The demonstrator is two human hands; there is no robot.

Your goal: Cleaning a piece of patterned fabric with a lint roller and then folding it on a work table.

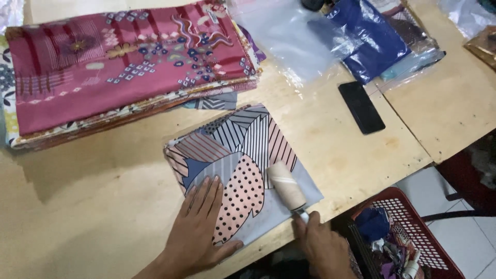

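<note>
The lint roller (285, 186) lies on the folded cloth (237, 170), which sits near the front edge of the wooden table (103, 206). The roller's long axis runs diagonally, from upper left to lower right, with the handle pointing toward the person at lower right. The right hand (323, 245) closes its fingers around that handle. The left hand (199, 227) rests flat on the cloth's front left part, fingers extended and slightly spread, thumb out to the right.

The folded cloth is set askew, one corner reaching close to the table's front edge. Bare tabletop lies to its left and to its right, up to the black phone (361, 107).

A stack of folded fabrics (124, 67), red patterned on top, occupies the rear left, just behind the cloth. Clear plastic bags (289, 41) lie at the rear right; one holds a blue cloth (369, 39). A red basket (413, 232) below the table's right edge contains fabric scraps.
</note>
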